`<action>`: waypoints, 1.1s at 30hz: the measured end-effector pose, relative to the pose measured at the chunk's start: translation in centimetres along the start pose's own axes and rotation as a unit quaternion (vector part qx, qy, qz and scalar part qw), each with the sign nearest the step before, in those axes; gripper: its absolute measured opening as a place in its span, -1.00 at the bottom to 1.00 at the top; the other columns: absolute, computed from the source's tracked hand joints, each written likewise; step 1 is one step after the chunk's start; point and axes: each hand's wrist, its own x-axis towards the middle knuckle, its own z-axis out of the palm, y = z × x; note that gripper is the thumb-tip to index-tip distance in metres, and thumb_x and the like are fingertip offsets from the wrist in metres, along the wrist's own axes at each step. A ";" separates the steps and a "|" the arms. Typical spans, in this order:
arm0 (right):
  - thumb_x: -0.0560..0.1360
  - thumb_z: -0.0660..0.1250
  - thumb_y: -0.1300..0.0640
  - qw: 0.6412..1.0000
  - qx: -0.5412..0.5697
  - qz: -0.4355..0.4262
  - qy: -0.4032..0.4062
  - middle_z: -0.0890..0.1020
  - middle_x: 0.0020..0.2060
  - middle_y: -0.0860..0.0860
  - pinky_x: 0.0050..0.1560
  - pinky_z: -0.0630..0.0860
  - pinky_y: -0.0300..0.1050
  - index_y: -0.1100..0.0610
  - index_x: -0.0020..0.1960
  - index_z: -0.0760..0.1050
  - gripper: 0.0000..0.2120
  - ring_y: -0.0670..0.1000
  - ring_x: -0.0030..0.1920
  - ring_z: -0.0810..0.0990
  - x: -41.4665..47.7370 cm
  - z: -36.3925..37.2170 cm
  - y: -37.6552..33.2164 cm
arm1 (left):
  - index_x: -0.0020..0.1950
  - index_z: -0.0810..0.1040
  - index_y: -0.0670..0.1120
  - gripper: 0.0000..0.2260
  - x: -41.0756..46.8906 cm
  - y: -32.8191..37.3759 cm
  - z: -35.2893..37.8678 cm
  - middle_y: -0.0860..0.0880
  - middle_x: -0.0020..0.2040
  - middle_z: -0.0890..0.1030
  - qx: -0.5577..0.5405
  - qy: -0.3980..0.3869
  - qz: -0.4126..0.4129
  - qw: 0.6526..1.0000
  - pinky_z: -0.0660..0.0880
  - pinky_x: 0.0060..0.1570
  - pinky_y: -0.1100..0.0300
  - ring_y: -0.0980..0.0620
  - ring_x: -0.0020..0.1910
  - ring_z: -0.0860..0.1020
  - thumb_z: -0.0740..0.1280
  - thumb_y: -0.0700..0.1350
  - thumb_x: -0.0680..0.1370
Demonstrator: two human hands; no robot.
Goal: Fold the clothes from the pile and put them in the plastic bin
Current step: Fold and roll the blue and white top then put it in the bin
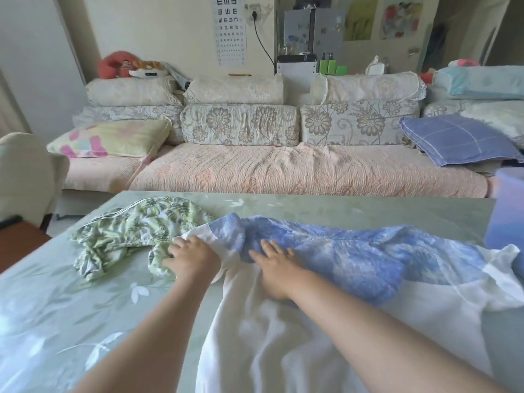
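Blue-white garment [354, 259]: right hand [276, 265] flat on it; left hand [192, 258] curled at edge, grip unclear.

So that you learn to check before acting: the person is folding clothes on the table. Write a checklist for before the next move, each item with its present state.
1. Blue-and-white garment spread flat: not ok, rumpled and wrinkled.
2. Right hand flat on it: ok, fingers straight.
3. Left hand holding that garment's edge: cannot tell; it sits where both garments meet.
4. Green leaf-print garment clear of the fold: not ok, it touches the white edge.
5. Plastic bin within reach: cannot tell; a blurred blue shape at the right edge may be it.
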 end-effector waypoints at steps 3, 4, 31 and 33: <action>0.63 0.00 -0.11 0.999 0.011 0.002 -0.034 -0.15 0.61 0.07 0.52 -0.11 0.29 -0.16 0.60 -0.06 -0.43 0.13 0.60 -0.15 0.7 0.5 -2.0 | 0.50 0.20 -0.16 -0.43 2.1 -3.2 -0.2 -0.18 0.43 0.30 -0.081 -0.031 -0.082 0.993 0.32 0.32 -0.05 -0.16 0.42 0.27 0.22 0.06 0.57; 0.62 -0.04 -0.19 0.999 0.006 0.004 -0.040 -0.15 0.61 0.06 0.49 -0.12 0.35 -0.17 0.60 -0.08 -0.42 0.14 0.60 -0.16 0.8 0.8 -2.5 | 0.46 0.28 -0.15 -0.43 2.8 -3.9 0.0 -0.16 0.38 0.39 -0.117 -0.037 -0.078 0.989 0.37 0.30 -0.01 -0.15 0.38 0.35 0.28 0.09 0.53; 0.60 0.24 0.06 0.802 0.569 0.094 0.159 0.59 0.14 0.00 0.06 0.50 -0.08 0.01 0.42 0.39 -0.62 0.01 0.06 0.59 -0.6 -3.5 -1.5 | 0.34 0.31 -0.14 -0.70 -0.4 2.9 -6.5 -0.17 0.08 0.59 -0.177 0.062 0.212 0.959 0.58 -0.07 -0.02 -0.17 -0.03 0.60 0.09 -0.15 0.61; 0.64 0.17 -0.07 0.694 0.700 0.111 0.124 0.63 -0.01 0.03 -0.08 0.52 -0.04 -0.04 0.25 0.45 -0.76 0.09 -0.09 0.63 -1.0 -5.2 -0.8 | 0.29 0.31 -0.10 -0.74 -1.5 4.9 -6.4 -0.14 0.00 0.57 -0.297 0.005 0.240 0.924 0.61 -0.07 -0.04 -0.15 -0.09 0.59 0.20 -0.14 0.60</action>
